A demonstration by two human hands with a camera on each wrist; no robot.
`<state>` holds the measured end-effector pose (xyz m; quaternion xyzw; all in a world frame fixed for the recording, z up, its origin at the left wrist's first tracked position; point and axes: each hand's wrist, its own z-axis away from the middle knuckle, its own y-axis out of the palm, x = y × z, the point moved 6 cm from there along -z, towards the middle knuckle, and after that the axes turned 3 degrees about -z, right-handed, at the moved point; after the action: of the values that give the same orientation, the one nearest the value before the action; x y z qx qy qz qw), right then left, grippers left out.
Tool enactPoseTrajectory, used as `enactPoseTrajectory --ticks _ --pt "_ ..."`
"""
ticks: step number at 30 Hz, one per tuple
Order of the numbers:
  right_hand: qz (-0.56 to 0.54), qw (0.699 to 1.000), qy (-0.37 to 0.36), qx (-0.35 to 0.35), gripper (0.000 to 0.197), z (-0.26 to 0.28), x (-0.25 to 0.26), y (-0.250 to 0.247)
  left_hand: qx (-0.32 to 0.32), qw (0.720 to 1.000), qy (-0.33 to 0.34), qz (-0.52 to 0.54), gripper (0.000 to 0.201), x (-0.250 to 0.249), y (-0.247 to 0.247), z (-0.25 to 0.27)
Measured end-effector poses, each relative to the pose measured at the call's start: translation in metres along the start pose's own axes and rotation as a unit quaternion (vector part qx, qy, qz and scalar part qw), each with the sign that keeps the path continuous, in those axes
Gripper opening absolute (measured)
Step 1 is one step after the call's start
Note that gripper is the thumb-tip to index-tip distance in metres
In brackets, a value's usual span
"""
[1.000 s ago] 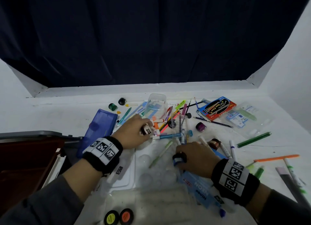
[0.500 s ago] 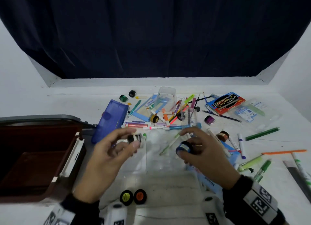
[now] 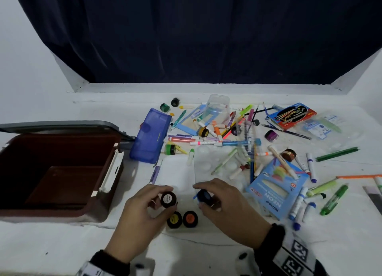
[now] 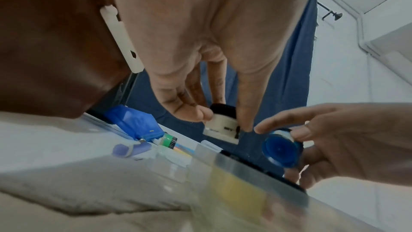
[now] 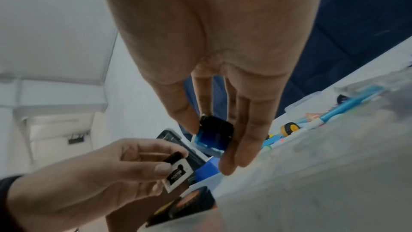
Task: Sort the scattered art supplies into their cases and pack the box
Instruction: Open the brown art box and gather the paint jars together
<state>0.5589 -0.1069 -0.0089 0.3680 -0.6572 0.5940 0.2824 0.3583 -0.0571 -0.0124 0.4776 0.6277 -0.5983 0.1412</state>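
My left hand (image 3: 157, 201) pinches a white paint pot (image 3: 168, 199) with a black lid, seen side-on in the left wrist view (image 4: 221, 123). My right hand (image 3: 208, 195) grips a blue paint pot (image 3: 204, 196), blue base showing (image 4: 279, 149) and black lid up (image 5: 215, 133). Both pots hang just above a clear plastic case (image 3: 217, 224) at the near table edge. In that case stand a yellow-topped pot (image 3: 174, 219) and an orange-topped pot (image 3: 190, 219). The open brown box (image 3: 62, 172) sits at the left.
Markers, pens and more paint pots lie scattered across the far and right table. A blue pencil case (image 3: 149, 135) lies beside the box. A white palette (image 3: 177, 172), a blue NEON pack (image 3: 275, 189) and a red pencil pack (image 3: 292, 115) lie around.
Both hands lifted a pot from the pile and drew back toward me, down to the clear case. The head view tilted lower, showing more of the brown box.
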Motion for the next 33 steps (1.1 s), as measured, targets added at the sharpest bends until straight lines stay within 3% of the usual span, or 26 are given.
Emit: enactPoseTrajectory --ticks 5,8,16,26,33 --pt "0.177 0.982 -0.047 0.054 0.032 -0.017 0.013 0.027 0.041 0.999 0.013 -0.031 0.041 0.01 0.004 -0.007" --pt "0.223 0.97 -0.04 0.09 0.032 -0.023 0.015 0.038 0.039 0.998 0.017 -0.04 0.041 0.012 0.005 -0.013" --pt "0.198 0.971 0.006 0.136 0.012 -0.028 0.009 0.039 0.08 0.994 0.035 -0.065 0.042 0.009 0.008 -0.022" --pt "0.214 0.97 0.011 0.116 0.018 -0.03 0.005 0.031 0.116 0.988 0.052 -0.092 0.044 0.01 0.015 -0.024" --pt "0.218 0.965 0.011 0.144 0.019 -0.03 0.008 0.028 0.132 0.982 0.057 -0.122 0.045 0.015 0.019 -0.023"
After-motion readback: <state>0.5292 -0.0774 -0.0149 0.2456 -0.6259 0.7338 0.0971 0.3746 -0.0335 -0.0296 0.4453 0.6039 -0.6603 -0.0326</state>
